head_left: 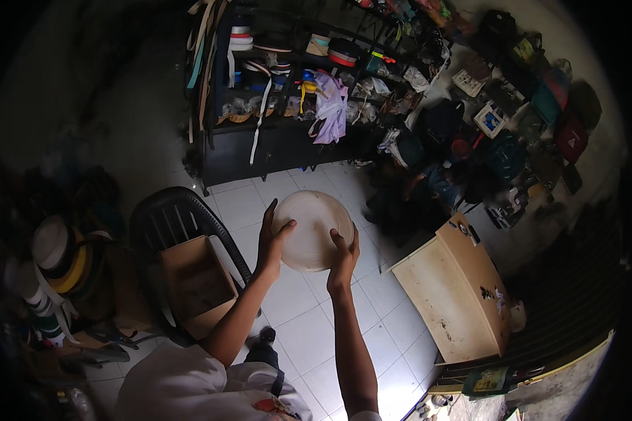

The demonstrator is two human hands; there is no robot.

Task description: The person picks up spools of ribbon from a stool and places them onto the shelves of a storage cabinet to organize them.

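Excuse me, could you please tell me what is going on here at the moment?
A person is holding a round, pale disc above the tiled floor, with the left hand gripping one side and the right hand the other. To the left, an open cardboard box appears to rest on a black chair. Ahead stands a dark shelf crowded with goods, and a wood-coloured desk is to the right.
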